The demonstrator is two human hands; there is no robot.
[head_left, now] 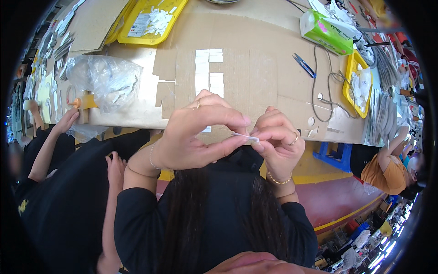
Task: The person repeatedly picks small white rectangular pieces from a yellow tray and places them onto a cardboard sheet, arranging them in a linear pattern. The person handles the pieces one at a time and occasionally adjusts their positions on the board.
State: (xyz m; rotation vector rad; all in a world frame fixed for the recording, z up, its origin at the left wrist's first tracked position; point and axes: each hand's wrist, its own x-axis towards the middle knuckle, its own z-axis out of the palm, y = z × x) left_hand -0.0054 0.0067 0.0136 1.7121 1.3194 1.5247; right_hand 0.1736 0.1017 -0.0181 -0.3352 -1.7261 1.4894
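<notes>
In front of my chest, beyond the near edge of the table, my left hand (200, 130) and my right hand (278, 137) meet at the fingertips. Between them is a small thin white strip (247, 136), seen almost edge-on. The left thumb and forefinger pinch one end, while the right thumb and forefinger grip the other. Whether it is a fabric label or paper I cannot make out. Just past my hands, rows of small white rectangular pieces (202, 73) lie in two columns on the cardboard-covered table (260, 59).
A yellow tray (169, 34) holds white pieces at the back left, near a clear plastic bag (107, 82). Rightward are thread snips (305, 66), a grey cord (315, 91), a green tissue box (326, 34) and a yellow basket (349, 75). A co-worker's hand (68, 119) is at left.
</notes>
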